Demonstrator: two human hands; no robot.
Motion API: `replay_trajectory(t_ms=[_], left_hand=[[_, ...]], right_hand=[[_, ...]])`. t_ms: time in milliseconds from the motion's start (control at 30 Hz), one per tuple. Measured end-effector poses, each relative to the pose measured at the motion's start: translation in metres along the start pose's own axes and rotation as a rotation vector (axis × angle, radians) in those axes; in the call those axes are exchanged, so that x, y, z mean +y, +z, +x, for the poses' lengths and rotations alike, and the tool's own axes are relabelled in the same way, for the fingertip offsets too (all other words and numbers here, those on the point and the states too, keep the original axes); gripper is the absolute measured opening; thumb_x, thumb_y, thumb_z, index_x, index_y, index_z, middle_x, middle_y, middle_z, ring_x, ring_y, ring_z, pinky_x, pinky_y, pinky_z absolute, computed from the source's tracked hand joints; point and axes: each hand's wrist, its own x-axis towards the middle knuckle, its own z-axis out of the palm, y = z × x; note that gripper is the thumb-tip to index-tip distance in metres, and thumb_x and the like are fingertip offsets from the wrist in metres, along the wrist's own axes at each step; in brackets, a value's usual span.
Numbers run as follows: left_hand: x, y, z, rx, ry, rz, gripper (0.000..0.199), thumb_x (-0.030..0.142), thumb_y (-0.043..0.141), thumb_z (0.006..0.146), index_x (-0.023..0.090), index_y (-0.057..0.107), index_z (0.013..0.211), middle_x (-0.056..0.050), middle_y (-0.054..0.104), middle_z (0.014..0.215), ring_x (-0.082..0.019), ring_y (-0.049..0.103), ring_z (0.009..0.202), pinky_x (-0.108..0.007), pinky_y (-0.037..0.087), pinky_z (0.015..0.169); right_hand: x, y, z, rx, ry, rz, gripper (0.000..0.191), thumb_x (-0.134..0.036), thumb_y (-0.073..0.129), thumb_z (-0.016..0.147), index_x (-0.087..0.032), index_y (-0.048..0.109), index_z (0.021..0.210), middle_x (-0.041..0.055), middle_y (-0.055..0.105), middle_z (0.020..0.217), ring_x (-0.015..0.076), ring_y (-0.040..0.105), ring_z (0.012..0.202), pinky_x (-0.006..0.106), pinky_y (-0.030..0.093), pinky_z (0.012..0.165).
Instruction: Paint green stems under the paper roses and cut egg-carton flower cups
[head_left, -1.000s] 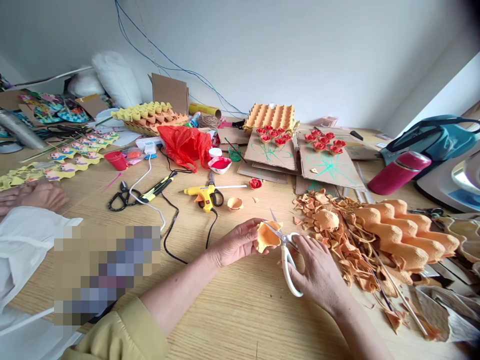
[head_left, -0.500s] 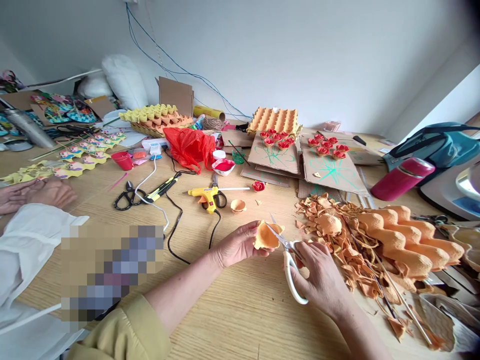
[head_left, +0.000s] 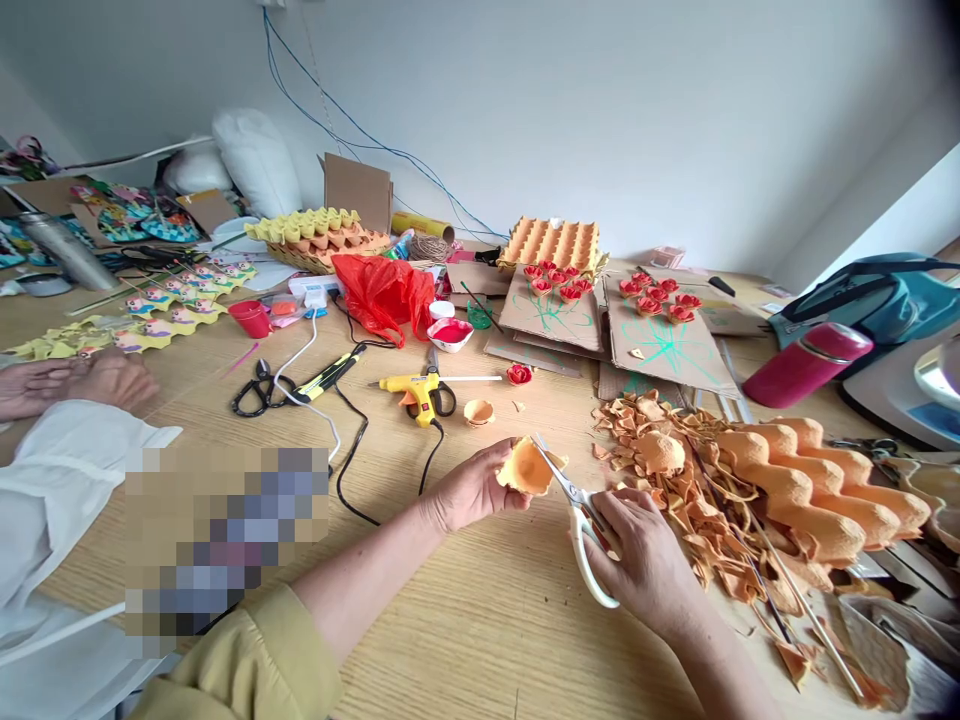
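Note:
Between the fingers and thumb of my left hand is an orange egg carton cup, its ragged rim tilted toward me. My right hand grips white-handled scissors, whose blades reach the right side of the cup's rim. Whether the blades are fully closed I cannot tell. Beyond the hands lie a second trimmed cup and a red painted paper flower. A yellow glue gun rests left of them.
Orange carton scraps and an uncut egg carton piece lie to the right. Cardboard sheets with red flowers stand behind, near a pink bottle. A co-worker's hands are at the left. A black cord crosses the table.
My left hand has turned the cup slightly and shifted it a little left. The scissors stay at its right rim, their blades seeming closer together. The whole view has moved slightly.

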Motion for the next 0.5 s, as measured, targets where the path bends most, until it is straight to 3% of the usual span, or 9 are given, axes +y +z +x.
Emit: replay_trajectory(t_ms=[267, 500], left_hand=[[0.0015, 0.0057, -0.003, 0.037, 0.004, -0.002, 0.034, 0.034, 0.08, 0.078, 0.019, 0.063, 0.102, -0.007, 0.071, 0.097, -0.021, 0.072, 0.079, -0.028, 0.057, 0.061], [0.0033, 0.0067, -0.0013, 0.047, -0.068, -0.016, 0.036, 0.041, 0.077, 0.08, 0.015, 0.065, 0.1, -0.008, 0.071, 0.092, -0.017, 0.068, 0.071, -0.024, 0.054, 0.055]], right_hand=[[0.0035, 0.0013, 0.0006, -0.012, 0.021, 0.021, 0.025, -0.033, 0.054, 0.094, -0.023, 0.04, 0.076, -0.004, 0.05, 0.067, 0.0154, 0.048, 0.063, 0.035, 0.037, 0.077], [0.0033, 0.0024, 0.0008, -0.051, 0.031, 0.039, 0.021, -0.029, 0.055, 0.092, -0.023, 0.041, 0.077, -0.0023, 0.052, 0.07, 0.0169, 0.05, 0.067, 0.037, 0.038, 0.08]])
